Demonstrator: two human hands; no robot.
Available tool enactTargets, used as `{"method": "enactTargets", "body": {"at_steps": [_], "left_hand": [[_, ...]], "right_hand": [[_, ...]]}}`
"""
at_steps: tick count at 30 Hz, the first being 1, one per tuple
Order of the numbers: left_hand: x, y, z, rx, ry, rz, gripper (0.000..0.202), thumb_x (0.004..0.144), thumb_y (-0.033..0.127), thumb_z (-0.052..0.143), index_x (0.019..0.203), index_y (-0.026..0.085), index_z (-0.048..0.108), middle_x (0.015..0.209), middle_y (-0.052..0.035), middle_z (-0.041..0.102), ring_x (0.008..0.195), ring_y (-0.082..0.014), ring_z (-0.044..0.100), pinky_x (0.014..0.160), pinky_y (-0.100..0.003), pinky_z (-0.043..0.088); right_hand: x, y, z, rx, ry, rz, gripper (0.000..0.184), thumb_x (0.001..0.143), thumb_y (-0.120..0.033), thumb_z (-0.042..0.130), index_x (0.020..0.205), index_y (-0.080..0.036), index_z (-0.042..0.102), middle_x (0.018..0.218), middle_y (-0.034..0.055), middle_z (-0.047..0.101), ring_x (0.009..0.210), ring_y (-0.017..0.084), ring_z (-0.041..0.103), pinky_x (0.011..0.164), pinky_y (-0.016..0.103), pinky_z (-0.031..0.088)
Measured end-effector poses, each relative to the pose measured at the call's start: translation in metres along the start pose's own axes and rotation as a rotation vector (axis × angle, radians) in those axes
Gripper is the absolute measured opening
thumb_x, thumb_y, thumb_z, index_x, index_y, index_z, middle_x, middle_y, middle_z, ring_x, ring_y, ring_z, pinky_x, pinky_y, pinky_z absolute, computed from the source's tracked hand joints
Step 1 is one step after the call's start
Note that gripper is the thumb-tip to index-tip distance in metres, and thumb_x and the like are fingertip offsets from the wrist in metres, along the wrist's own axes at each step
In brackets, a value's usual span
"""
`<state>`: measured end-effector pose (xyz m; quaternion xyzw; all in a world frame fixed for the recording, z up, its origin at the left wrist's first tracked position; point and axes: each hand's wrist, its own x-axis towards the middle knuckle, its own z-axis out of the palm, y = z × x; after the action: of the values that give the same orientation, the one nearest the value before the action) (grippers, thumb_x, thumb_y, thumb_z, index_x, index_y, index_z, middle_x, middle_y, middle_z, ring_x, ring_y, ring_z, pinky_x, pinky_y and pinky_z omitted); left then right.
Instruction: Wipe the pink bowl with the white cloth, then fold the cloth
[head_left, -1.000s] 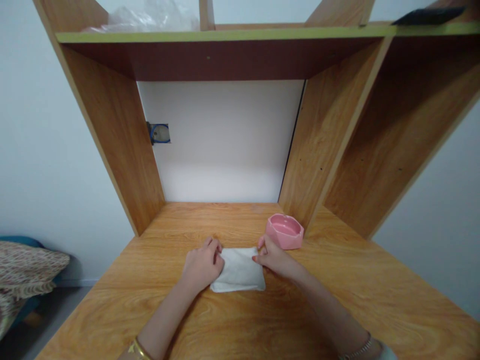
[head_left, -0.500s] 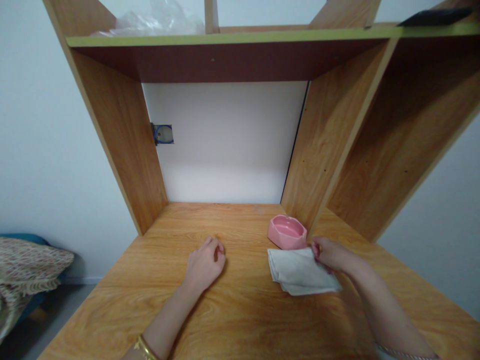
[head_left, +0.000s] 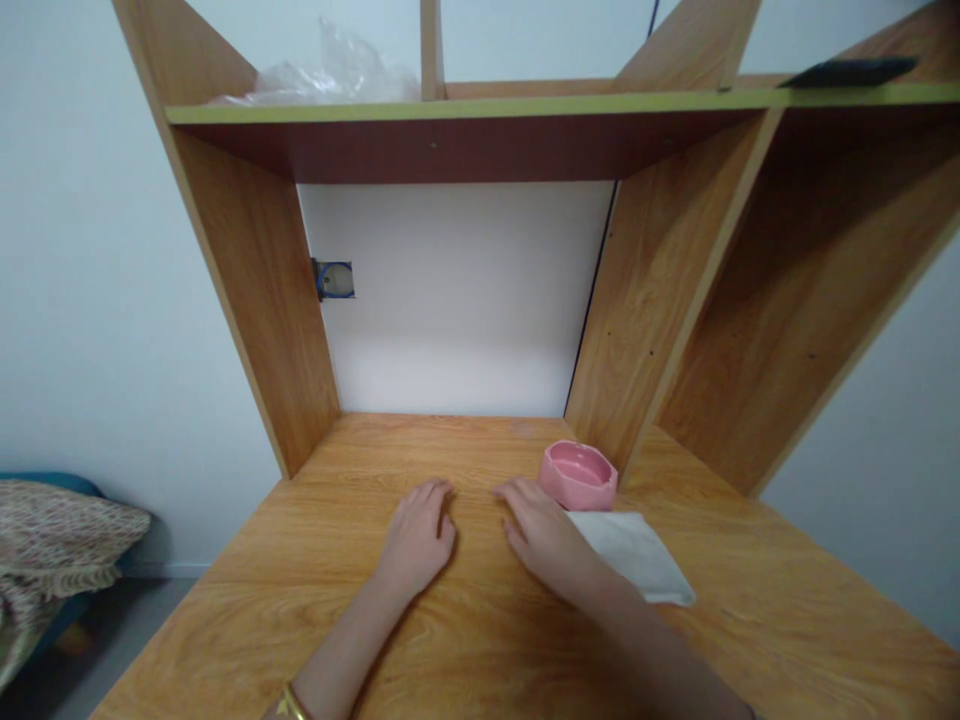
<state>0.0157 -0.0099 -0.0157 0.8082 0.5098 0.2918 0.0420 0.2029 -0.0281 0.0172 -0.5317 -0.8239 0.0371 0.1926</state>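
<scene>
My left hand (head_left: 417, 538) rests on the wooden desk (head_left: 457, 640), fingers slightly curled and thumb apart, with nothing in it. To its right, my right hand (head_left: 544, 532) lies over the desk with its fingers spread and holds nothing. A folded whitish cloth (head_left: 637, 555) lies flat on the desk, its left part hidden behind my right hand and forearm. Just behind the cloth stands a pink faceted bowl (head_left: 578, 478), close to the fingers of my right hand. Nothing shows inside the bowl.
An upright wooden panel (head_left: 667, 290) rises behind the bowl, and another panel (head_left: 255, 300) stands at the left. Overhead runs a green-edged shelf (head_left: 525, 103) bearing a clear plastic bag (head_left: 330, 75) and a dark flat object (head_left: 855, 72). A patterned fringed cloth (head_left: 67, 530) hangs beyond the desk, lower left.
My right hand has let go of the folded cloth and moved left, toward my left hand. The cloth now lies flat before the bowl. My left hand's fingers have loosened. The view has tilted slightly upward.
</scene>
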Motion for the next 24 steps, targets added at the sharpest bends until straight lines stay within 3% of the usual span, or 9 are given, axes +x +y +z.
{"method": "enactTargets", "body": {"at_steps": [4,8,13,19,24], "left_hand": [[-0.003,-0.001,0.001,-0.003,-0.127,0.083,0.033,0.08,0.016,0.038,0.109,0.017,0.054,0.122,-0.0071,0.053,0.116,-0.0195,0.043,0.101,-0.039,0.029],[-0.004,-0.001,0.003,0.0,-0.195,0.115,0.039,0.082,0.018,0.037,0.12,0.017,0.048,0.128,-0.0068,0.048,0.121,-0.0188,0.038,0.104,-0.041,0.024],[-0.004,0.0,0.004,0.017,-0.248,0.086,0.044,0.086,0.025,0.033,0.128,0.014,0.039,0.136,-0.0086,0.038,0.127,-0.0178,0.029,0.106,-0.04,0.02],[-0.007,0.004,0.002,0.052,-0.407,0.043,0.05,0.09,0.034,0.024,0.134,0.011,0.03,0.14,-0.0105,0.028,0.13,-0.0176,0.021,0.106,-0.042,0.016],[-0.008,0.005,0.001,0.071,-0.433,0.03,0.051,0.09,0.035,0.024,0.134,0.011,0.029,0.14,-0.0097,0.026,0.131,-0.0169,0.02,0.106,-0.04,0.015]], "right_hand": [[-0.008,-0.012,0.032,0.05,-0.156,-0.034,0.051,0.08,-0.024,0.041,0.127,-0.005,0.04,0.136,0.0155,0.036,0.125,0.024,0.031,0.103,0.036,0.026],[-0.01,-0.008,0.045,0.066,-0.187,-0.003,0.058,0.084,-0.034,0.035,0.134,-0.004,0.028,0.142,0.0136,0.024,0.131,0.022,0.017,0.106,0.037,0.018],[-0.01,-0.007,0.045,0.104,-0.224,0.004,0.06,0.086,-0.04,0.029,0.136,-0.007,0.025,0.142,0.0134,0.024,0.131,0.022,0.016,0.106,0.042,0.015],[-0.01,-0.009,0.038,0.096,-0.281,0.012,0.059,0.087,-0.044,0.027,0.134,-0.009,0.03,0.142,0.0125,0.025,0.131,0.022,0.018,0.107,0.042,0.014],[-0.009,-0.009,0.038,0.094,-0.287,0.007,0.058,0.086,-0.042,0.028,0.134,-0.009,0.031,0.142,0.0122,0.024,0.131,0.022,0.018,0.107,0.042,0.013]]}}
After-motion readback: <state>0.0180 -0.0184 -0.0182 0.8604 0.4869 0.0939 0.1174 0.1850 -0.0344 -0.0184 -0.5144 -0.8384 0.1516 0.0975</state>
